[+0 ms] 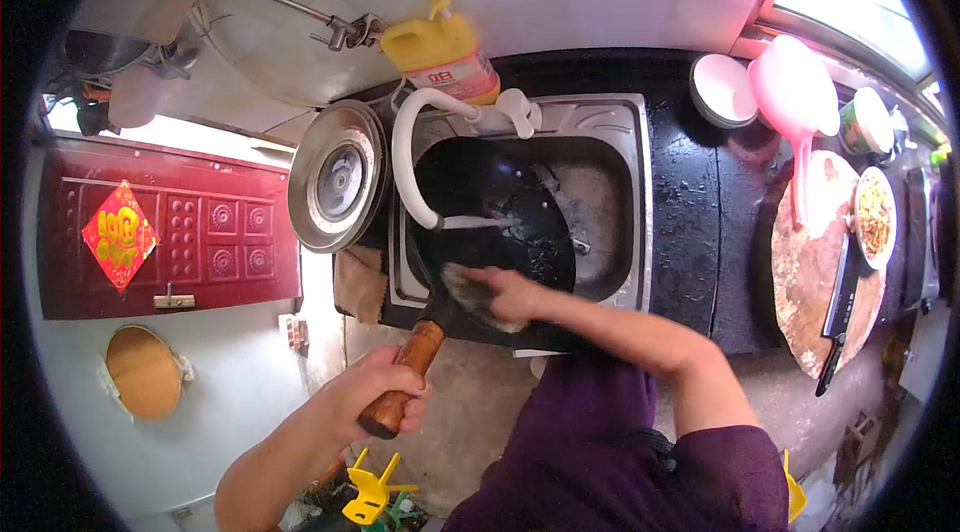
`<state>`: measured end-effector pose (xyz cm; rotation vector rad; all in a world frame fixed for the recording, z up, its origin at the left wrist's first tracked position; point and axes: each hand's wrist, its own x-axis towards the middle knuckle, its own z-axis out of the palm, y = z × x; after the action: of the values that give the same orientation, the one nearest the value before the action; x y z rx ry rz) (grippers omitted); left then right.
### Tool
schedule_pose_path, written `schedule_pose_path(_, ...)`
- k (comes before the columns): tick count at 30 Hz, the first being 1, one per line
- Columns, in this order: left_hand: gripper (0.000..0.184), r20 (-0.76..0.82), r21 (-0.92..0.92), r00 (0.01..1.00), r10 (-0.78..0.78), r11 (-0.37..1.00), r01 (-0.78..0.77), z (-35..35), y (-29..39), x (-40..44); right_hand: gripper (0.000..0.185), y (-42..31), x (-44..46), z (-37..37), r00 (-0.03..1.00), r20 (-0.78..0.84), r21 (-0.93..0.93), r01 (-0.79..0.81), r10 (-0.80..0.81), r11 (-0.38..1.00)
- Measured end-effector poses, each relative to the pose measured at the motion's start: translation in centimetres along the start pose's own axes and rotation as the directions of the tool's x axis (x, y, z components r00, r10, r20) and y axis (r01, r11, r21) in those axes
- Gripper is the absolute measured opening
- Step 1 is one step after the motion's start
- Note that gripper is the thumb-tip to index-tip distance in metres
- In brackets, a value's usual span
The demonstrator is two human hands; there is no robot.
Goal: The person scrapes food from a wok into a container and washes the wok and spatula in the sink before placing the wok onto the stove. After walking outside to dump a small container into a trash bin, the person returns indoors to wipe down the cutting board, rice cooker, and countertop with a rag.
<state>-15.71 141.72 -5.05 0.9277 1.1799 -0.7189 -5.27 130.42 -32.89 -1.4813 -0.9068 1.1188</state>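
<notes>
Clearly, left hand (388, 390): fingers curled tightly round the cylindrical brown wooden handle (407, 372) of the large black round wok (530, 250).
Right hand (512, 297): fingers close together, pressed on a pale, soft-looking scrubber (466, 290); from where I stand I cannot tell how the hidden fingertips grip it.
Wok: in the rectangular stainless-steel sink (642, 162), under and beyond the right fingers, its handle running back to the left ones.
Tap: a curved white spout (404, 152) beyond both sets of fingers, pouring a stream of water (472, 222) into the wok just ahead of the right fingers.
Jug: yellow plastic with a handle (430, 40), behind the spout, well beyond the fingers.
Metalware: a wide round silvery vessel (308, 167) beyond the left fingers, beside the sink.
Chopping board: round and wooden (798, 267), well to the right of the right fingers, bearing a dark-bladed knife (843, 297); a pink plastic ladle (790, 82) reaches over its far edge.
</notes>
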Motion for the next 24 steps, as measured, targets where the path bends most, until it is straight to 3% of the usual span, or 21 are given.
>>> schedule_pose_path(1,0.028,0.014,-0.011,1.0,-0.003,1.0,0.003,0.1,0.1,-0.2,0.073,-0.8,0.5,1.4,0.994,-0.096,-0.143,0.034,-0.048,0.989)
schedule_pose_path(2,0.028,0.0,0.013,1.0,-0.011,1.0,0.011,0.2,0.1,-0.8,0.074,-1.8,0.1,1.2,0.985,-0.128,-0.013,0.112,-0.112,0.994)
schedule_pose_path(5,0.029,-0.033,0.058,0.999,-0.019,0.998,0.02,0.1,-0.1,-3.2,0.078,1.5,-0.1,0.6,0.916,-0.063,-0.271,0.367,-0.397,0.89)
schedule_pose_path(6,0.029,-0.035,0.055,0.999,-0.017,0.998,0.019,0.1,-0.3,-3.9,0.083,4.2,0.3,0.1,0.914,-0.027,-0.426,0.357,-0.406,0.832)
schedule_pose_path(8,0.031,-0.039,0.055,0.999,-0.011,0.998,0.014,0.7,-0.6,-5.5,0.076,5.7,0.5,-3.3,0.994,0.021,-0.731,0.089,-0.109,0.676)
schedule_pose_path(9,0.032,-0.013,0.021,1.0,-0.02,1.0,0.021,0.5,-1.0,-5.7,0.051,9.8,1.7,-4.3,0.939,-0.108,-0.857,0.078,-0.326,0.509)
schedule_pose_path(10,0.033,0.012,-0.015,0.999,-0.03,0.999,0.03,0.2,-1.6,-5.9,0.066,9.6,2.1,-5.6,0.958,-0.184,-0.9,-0.074,-0.219,0.429)
schedule_pose_path(11,0.035,0.037,-0.053,0.999,-0.04,0.998,0.042,0.1,-2.0,-6.1,0.046,9.1,2.8,-6.5,0.912,-0.281,-0.876,-0.116,-0.298,0.469)
schedule_pose_path(15,0.037,0.024,-0.102,0.999,-0.036,0.994,0.039,1.0,-2.5,-6.3,0.078,6.2,8.3,-4.4,0.788,-0.611,-0.579,-0.377,-0.079,0.723)
schedule_pose_path(17,0.039,0.003,-0.107,1.0,-0.029,0.994,0.029,1.5,-2.8,-6.1,0.078,5.4,11.9,-1.0,0.728,-0.675,-0.36,-0.183,-0.12,0.915)
schedule_pose_path(19,0.04,-0.001,-0.098,1.0,-0.029,0.995,0.028,1.7,-3.0,-5.8,0.075,1.3,13.8,2.0,0.772,-0.635,-0.116,-0.06,-0.028,0.991)
schedule_pose_path(21,0.039,0.015,-0.08,0.999,-0.033,0.996,0.034,1.6,-3.1,-5.2,0.07,-2.6,12.8,3.4,0.828,-0.537,0.1,0.252,-0.161,0.963)
schedule_pose_path(23,0.038,-0.063,-0.102,0.998,-0.014,0.995,0.008,1.7,-3.2,-4.7,0.061,-4.7,10.0,5.3,0.823,-0.472,0.254,0.47,-0.316,0.845)
schedule_pose_path(24,0.038,-0.1,-0.106,0.995,-0.005,0.994,-0.006,1.7,-3.1,-4.5,0.061,-6.0,6.7,4.7,0.877,-0.323,0.265,0.444,-0.355,0.856)
